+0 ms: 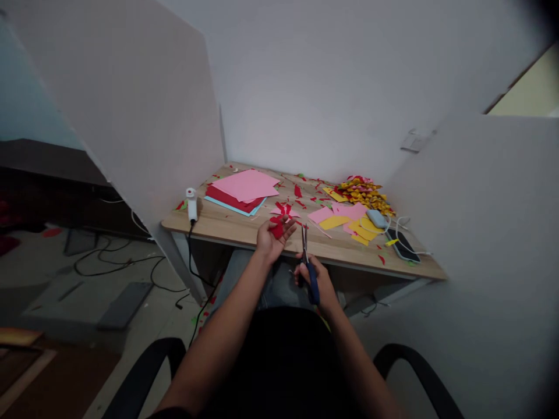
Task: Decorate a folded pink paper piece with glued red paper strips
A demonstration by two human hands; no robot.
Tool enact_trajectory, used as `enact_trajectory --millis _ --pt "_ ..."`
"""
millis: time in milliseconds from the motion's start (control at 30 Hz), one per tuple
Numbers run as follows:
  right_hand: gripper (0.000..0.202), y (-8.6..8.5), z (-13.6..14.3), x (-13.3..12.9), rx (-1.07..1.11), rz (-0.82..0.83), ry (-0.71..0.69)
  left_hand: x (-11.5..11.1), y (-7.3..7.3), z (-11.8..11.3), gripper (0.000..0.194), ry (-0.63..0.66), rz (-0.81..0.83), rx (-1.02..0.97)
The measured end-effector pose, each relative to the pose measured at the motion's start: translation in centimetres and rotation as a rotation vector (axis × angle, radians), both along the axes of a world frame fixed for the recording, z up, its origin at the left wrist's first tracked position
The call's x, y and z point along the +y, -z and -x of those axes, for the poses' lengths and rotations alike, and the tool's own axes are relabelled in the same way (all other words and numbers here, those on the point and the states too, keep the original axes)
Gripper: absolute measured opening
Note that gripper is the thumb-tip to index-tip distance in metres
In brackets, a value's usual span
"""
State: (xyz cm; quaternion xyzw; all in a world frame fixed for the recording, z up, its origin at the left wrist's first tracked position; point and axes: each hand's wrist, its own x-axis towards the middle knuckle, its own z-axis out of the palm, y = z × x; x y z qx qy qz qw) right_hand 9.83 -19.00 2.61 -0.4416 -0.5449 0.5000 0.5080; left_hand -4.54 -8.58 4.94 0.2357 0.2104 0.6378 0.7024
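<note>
My left hand (pixel 275 238) is palm up at the desk's front edge, holding a small red paper piece (pixel 276 228) near the thumb, its other fingers spread. To its right, my right hand (pixel 318 278) grips dark blue-handled scissors (pixel 312 283), whose blades point up and away, slightly parted. Just beyond my left hand, red cut pieces (pixel 283 209) rest on a pink scrap. A stack of sheets lies at the left of the desk, with pink paper (pixel 247 185) on top and red paper (pixel 227 199) below.
On the wooden desk (pixel 218 228) are a white handheld device (pixel 191 205) at left, pink and yellow pieces (pixel 334 222), a yellow-and-red paper pile (pixel 364 194), a phone (pixel 404 247) and white cables at right. Partitions rise on both sides. Chair arms flank my body.
</note>
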Motion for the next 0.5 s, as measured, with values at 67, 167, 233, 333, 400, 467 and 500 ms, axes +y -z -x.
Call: enact_trajectory --millis 67,167,233,333,400,467,500 --pt "0.054 -1.0 -0.3 -1.7 0.015 0.022 -0.083 -1.3 -1.6 0.5 0.017 0.019 -0.001 -0.023" --pt "0.051 -2.7 -0.8 -4.0 0.043 0.048 -0.285 -3.3 -4.2 0.8 0.017 0.028 -0.024 -0.051" --pt "0.046 -3.7 -1.1 -5.1 0.034 0.033 -0.342 -4.8 -5.9 0.7 0.015 0.024 -0.053 -0.060" --pt "0.041 -4.8 -1.3 -6.3 -0.017 -0.001 -0.305 -7.0 -8.2 0.5 0.014 0.022 -0.101 -0.051" --pt "0.040 -5.2 -1.3 -7.0 -0.050 -0.009 -0.299 -8.2 -9.3 0.4 0.018 0.033 -0.118 -0.048" --pt "0.043 -5.4 -1.2 -7.7 -0.079 -0.014 -0.302 -9.1 -10.1 0.3 0.019 0.042 -0.102 -0.065" --pt "0.044 -5.6 -1.1 -8.0 -0.094 -0.015 -0.300 -9.5 -10.4 0.2 0.018 0.038 -0.082 -0.080"
